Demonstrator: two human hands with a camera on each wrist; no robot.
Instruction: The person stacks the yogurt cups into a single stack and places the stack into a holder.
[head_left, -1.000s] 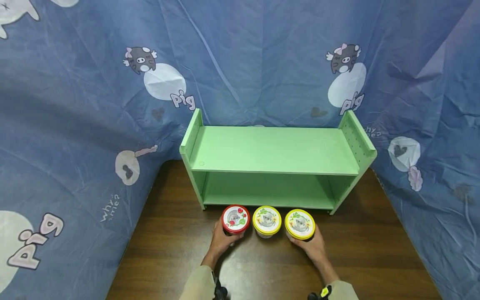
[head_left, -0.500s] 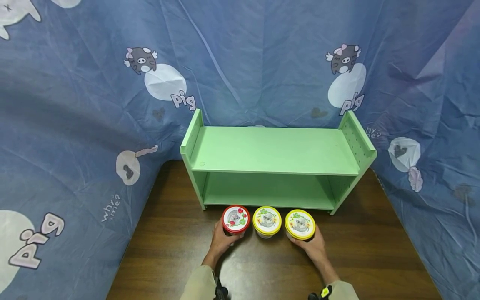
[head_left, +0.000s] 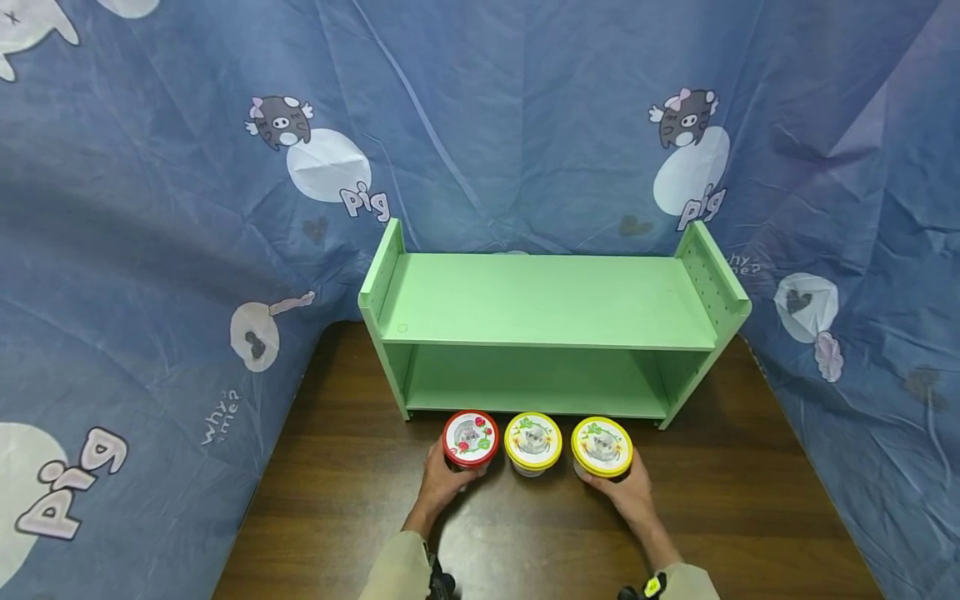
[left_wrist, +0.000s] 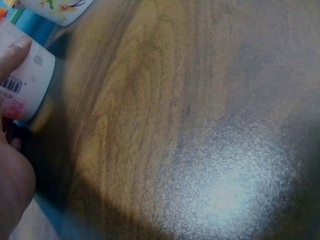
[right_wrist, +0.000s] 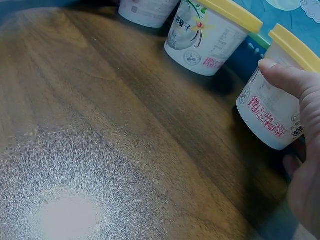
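Observation:
Three lidded tubs stand in a row on the wooden table. The left one, a red-lidded tub point(head_left: 471, 438), is gripped by my left hand point(head_left: 442, 483), thumb across its near side; its barcode shows in the left wrist view. My right hand point(head_left: 630, 493) holds the right-hand yellow-lidded tub point(head_left: 602, 447) from its right side. In the right wrist view that tub point(right_wrist: 272, 107) looks slightly tilted, with the thumb on its wall. Between them is the middle yellow-lidded tub point(head_left: 533, 442), touched by neither hand.
Just behind the tubs stands a green two-tier shelf point(head_left: 547, 300) with raised side panels. The brown table point(head_left: 525, 542) extends to both sides and in front. A blue curtain point(head_left: 480, 125) printed with pigs hangs around the back and sides.
The right-hand yellow-lidded tub has shifted very slightly in my right hand, to the right and away. My left hand and the other two tubs stay in place.

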